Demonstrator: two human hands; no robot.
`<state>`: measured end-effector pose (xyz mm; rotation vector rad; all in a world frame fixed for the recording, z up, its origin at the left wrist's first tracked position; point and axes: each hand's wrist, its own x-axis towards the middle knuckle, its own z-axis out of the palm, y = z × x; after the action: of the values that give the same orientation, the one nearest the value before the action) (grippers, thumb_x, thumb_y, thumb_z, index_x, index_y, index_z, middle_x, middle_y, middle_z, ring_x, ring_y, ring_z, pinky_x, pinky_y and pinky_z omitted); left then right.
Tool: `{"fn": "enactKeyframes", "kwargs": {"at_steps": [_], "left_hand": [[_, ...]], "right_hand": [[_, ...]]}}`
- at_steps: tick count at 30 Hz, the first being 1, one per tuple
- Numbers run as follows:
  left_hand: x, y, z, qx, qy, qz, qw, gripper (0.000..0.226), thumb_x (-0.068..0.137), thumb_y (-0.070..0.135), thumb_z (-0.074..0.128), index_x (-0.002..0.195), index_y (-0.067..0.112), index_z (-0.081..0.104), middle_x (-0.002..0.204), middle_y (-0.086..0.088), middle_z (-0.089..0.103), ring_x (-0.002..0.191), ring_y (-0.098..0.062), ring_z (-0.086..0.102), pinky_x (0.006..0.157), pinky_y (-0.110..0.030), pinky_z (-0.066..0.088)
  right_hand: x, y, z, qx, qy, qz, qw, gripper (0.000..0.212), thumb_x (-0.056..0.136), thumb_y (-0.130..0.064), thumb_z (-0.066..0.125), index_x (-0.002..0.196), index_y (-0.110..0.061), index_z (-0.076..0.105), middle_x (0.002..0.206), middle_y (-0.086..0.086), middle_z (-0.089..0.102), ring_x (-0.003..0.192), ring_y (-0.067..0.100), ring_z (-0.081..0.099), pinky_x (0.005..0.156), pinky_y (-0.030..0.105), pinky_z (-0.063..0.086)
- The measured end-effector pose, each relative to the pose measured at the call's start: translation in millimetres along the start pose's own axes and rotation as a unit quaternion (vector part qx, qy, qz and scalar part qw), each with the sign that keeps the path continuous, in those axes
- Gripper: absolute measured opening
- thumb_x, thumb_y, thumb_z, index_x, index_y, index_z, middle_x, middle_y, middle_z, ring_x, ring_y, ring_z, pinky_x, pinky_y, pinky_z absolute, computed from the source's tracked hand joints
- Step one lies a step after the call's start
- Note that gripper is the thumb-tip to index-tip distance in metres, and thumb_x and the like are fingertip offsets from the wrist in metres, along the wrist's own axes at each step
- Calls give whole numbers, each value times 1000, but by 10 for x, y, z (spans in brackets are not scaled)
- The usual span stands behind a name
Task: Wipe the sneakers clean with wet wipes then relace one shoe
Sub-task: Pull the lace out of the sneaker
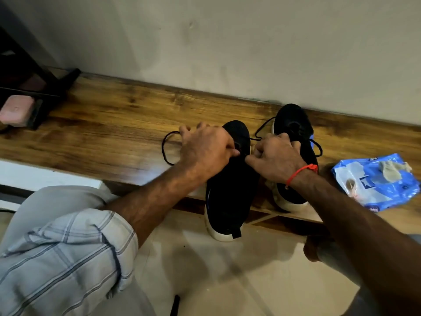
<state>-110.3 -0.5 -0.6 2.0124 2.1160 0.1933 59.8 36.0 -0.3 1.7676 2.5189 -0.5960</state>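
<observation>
A crumpled blue wet-wipes pack (376,181), glossy plastic with a used wipe (393,169) on top, lies at the right end of the wooden bench (109,124), just beside the far sneaker (293,133). At the left end stands a dark rack (34,87) holding a pink box (16,110). The near sneaker (227,190) — black knit, white rubber sole — overhangs the front edge. The left hand (205,149) and right hand (276,156) each pinch its thin black lace (165,148), partly hiding the eyelets.
</observation>
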Motion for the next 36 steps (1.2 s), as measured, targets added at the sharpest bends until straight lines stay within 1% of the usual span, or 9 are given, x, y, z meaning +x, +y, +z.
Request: {"fn": "enactKeyframes", "kwargs": {"at_steps": [5, 8, 12, 17, 22, 25, 29, 32, 36], "left_hand": [[148, -340, -150, -68, -49, -158, 984, 15, 95, 48, 64, 94, 34, 71, 120, 5, 65, 129, -28, 47, 107, -59, 26], [108, -230, -100, -93, -53, -79, 991, 24, 97, 29, 58, 118, 39, 64, 145, 10, 48, 138, -25, 35, 102, -54, 25], [10, -46, -25, 37, -59, 66, 995, 26, 95, 52, 59, 119, 46, 68, 154, 22, 39, 144, -21, 24, 106, -57, 21], [102, -110, -103, 81, -30, 31, 996, 27, 88, 61, 62, 104, 42, 71, 134, 20, 59, 136, -17, 37, 108, -57, 21], [194, -520, -468, -4, 38, -129, 991, 24, 93, 53, 61, 103, 33, 70, 129, 1, 62, 132, -28, 43, 111, -63, 20], [111, -366, -386, -16, 55, -42, 997, 26, 94, 53, 60, 116, 39, 65, 149, 11, 47, 140, -26, 33, 108, -60, 22], [-13, -2, -63, 79, -41, 86, 992, 41, 93, 55, 63, 133, 51, 55, 161, 20, 30, 149, -25, 19, 111, -65, 18], [28, 37, -12, 101, -31, 81, 991, 33, 92, 45, 68, 124, 49, 64, 157, 22, 37, 148, -25, 22, 110, -65, 19], [112, -45, -150, 97, -8, 5, 995, 24, 85, 55, 69, 107, 44, 71, 136, 19, 59, 139, -20, 36, 111, -60, 19]], "right_hand": [[7, -27, 22, 24, 10, -28, 999, 30, 83, -41, 57, 64, -19, 60, 93, -3, 56, 105, 23, 38, 86, 39, 26], [-13, -91, 23, 8, 25, -49, 998, 26, 85, -37, 57, 63, -22, 56, 97, -4, 49, 106, 22, 38, 84, 37, 24], [-16, -93, 11, -23, 26, -48, 998, 27, 87, -41, 56, 64, -27, 53, 102, -5, 44, 111, 23, 37, 89, 41, 27], [-25, -66, 39, -64, 30, -38, 997, 26, 86, -44, 52, 67, -26, 55, 107, -4, 49, 114, 25, 39, 96, 47, 30], [-16, -61, 46, -65, 28, -53, 996, 27, 87, -44, 54, 68, -25, 57, 110, -3, 52, 115, 27, 37, 99, 49, 29], [-3, -75, 46, -59, 26, -53, 997, 28, 86, -45, 54, 68, -25, 57, 111, -2, 51, 116, 27, 37, 100, 51, 29], [1, -95, 41, -60, 19, -55, 997, 25, 87, -46, 54, 71, -27, 57, 114, -3, 50, 118, 27, 36, 98, 49, 30], [-15, -93, 40, -60, 12, -52, 997, 24, 88, -45, 52, 73, -27, 59, 116, -3, 51, 119, 26, 36, 99, 50, 30], [-27, -52, 40, -62, 8, -42, 997, 28, 87, -47, 53, 70, -25, 59, 116, -4, 53, 119, 26, 37, 101, 51, 31]]}}
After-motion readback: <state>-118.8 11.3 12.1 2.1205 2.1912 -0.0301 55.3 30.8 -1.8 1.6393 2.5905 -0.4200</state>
